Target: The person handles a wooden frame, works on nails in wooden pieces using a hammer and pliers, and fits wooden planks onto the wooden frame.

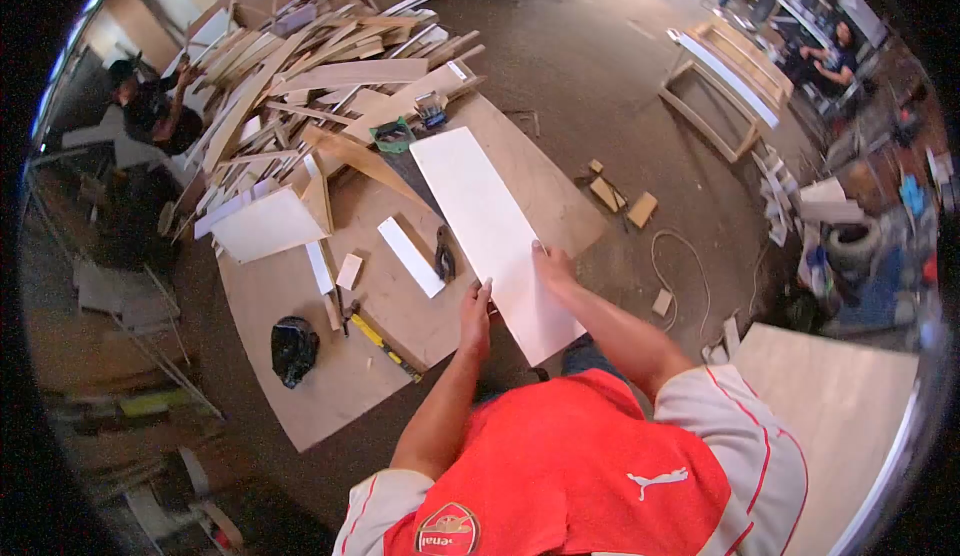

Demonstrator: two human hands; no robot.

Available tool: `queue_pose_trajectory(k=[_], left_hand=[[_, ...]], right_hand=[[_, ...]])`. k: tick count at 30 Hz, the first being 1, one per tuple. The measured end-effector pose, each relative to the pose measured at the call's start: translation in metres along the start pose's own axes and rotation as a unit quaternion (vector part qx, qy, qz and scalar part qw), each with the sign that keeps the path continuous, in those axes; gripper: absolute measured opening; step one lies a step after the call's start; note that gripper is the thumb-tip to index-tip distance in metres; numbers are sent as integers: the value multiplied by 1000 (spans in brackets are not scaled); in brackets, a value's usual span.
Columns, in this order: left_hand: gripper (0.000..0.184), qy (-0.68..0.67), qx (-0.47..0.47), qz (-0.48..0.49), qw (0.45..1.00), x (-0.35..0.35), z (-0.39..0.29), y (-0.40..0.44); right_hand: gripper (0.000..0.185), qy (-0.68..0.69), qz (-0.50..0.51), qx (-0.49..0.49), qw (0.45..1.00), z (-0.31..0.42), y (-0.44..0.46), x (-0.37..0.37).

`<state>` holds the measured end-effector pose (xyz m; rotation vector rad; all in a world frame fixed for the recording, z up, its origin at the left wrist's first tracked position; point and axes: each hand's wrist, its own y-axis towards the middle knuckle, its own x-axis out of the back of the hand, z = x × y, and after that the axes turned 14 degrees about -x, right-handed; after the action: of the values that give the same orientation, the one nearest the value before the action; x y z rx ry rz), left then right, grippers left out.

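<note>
A long white board (pixel 482 218) stretches from close to my body out over the plywood worktable (pixel 330 396). My left hand (pixel 476 314) is closed on its left edge, with the thumb on top. On the opposite edge, my right hand (pixel 552 264) grips the board with the thumb on the upper face; its other fingers are hidden underneath. Left of the board lie a black-handled tool (pixel 444 256) and a short white strip (pixel 411 256). A yellow level-like tool (pixel 385 347) and a hammer-like tool (pixel 349 316) rest nearer the table's front.
Wood offcuts (pixel 330 76) are heaped at the far left of the table. A black plastic bag (pixel 294 350) sits at the left. Small wood blocks (pixel 606 194) and a cable (pixel 690 246) lie on the floor. A wooden frame (pixel 715 106) stands beyond. Other people are at left and far right.
</note>
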<state>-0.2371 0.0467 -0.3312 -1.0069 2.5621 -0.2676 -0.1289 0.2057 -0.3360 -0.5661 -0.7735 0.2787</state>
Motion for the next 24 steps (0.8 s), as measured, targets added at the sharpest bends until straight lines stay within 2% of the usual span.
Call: queue_pose_trajectory(k=[2,5,6,9,12,16,20,22,24], left_hand=[[38,-38,15,-38,998,-35,14,31],[43,-47,44,-125,990,-91,52,63],[52,-87,15,-106,990,-103,77,75],[60,-298,-2,-193,935,-158,89,87],[67,-235,-74,-181,952,-174,108,112],[71,-200,-81,-295,931,-181,124,152],[72,-45,-135,-411,900,-182,121,185],[71,56,-212,-442,870,-148,192,233],[68,81,-252,-479,837,-140,213,268]], right_hand=[[55,-37,4,57,998,-8,43,31],[49,-109,49,113,986,1,85,87],[46,-137,66,127,980,6,96,105],[42,-150,25,285,947,-4,141,122],[41,-224,112,304,919,23,145,152],[52,-285,145,329,888,45,167,161],[55,-323,195,339,862,71,205,167],[57,-349,220,346,843,91,228,174],[59,-365,233,362,826,105,265,170]])
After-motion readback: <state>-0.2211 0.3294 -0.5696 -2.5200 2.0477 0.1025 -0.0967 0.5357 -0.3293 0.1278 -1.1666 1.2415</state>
